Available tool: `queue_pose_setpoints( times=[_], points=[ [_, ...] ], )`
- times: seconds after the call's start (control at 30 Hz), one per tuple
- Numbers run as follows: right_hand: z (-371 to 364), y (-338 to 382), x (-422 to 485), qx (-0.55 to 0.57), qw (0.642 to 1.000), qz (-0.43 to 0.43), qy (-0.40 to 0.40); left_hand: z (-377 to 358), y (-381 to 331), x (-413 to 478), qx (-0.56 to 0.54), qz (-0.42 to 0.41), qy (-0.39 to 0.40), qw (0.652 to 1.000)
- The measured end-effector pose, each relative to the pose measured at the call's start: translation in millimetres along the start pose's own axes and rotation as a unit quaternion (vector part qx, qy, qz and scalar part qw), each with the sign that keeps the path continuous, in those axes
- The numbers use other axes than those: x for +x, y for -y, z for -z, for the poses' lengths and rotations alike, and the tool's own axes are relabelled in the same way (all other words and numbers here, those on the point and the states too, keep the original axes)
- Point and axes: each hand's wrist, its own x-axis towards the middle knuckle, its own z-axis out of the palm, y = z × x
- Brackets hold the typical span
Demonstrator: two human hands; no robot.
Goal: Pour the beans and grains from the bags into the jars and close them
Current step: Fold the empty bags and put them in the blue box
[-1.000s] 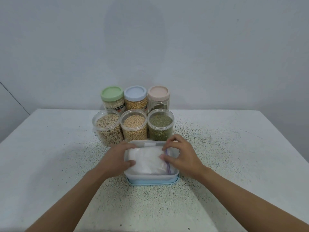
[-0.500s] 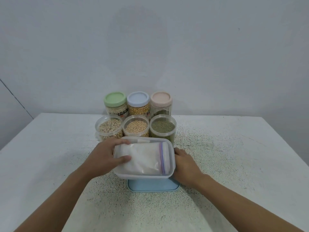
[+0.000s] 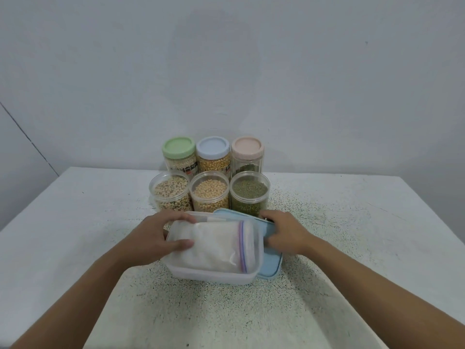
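Near the front edge of the tabletop (image 3: 75, 222), at its middle, the left hand (image 3: 156, 238) takes the left end of a clear tub (image 3: 211, 277). Its grip is curled over the far rim with the thumb pressed on the zip bag (image 3: 216, 248) of pale grain lying inside, apparently to steady both while the tub is tipped. Under the tub's right end lies a blue lid (image 3: 271, 263), pinched at its far side by the right hand (image 3: 286, 235), whose grip is closed on the edge, seemingly to draw it clear. Behind, toward the far edge, three open jars (image 3: 210, 195) stand full in a row: speckled beans, yellow peas, green beans. They look ready for capping. Three lidded jars (image 3: 212, 157) stand just behind them. The bag looks zipped, its pouring not yet begun.
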Motion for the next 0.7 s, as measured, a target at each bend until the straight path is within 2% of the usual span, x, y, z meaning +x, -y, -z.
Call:
queue_pose_setpoints(
  times=[0.13, 0.23, 0.37, 0.43, 0.7],
  points=[
    [9.8, -2.0, -11.1, 0.109, 0.992, 0.019, -0.056, 1.1, -1.1, -1.0, 0.013, 0.004, 0.017, 1.0],
    [11.9, -0.5, -22.7, 0.188, 0.975, 0.083, -0.079, -4.0, 1.5, 0.9, 0.025, 0.018, 0.024, 0.999],
    [4.9, 6.0, -32.0, 0.085, 0.973, 0.182, -0.116, -23.3, -0.3, 3.6, 0.033, 0.006, 0.02, 0.999],
    [-1.2, 6.3, -34.9, 0.027, 0.97, 0.216, -0.106, -35.9, -2.3, 5.3, 0.042, -0.014, 0.014, 0.999],
    [-17.3, -5.3, -45.8, -0.035, 0.96, 0.258, -0.103, -68.9, -2.0, 9.0, 0.011, 0.005, -0.008, 1.0]
  ],
)
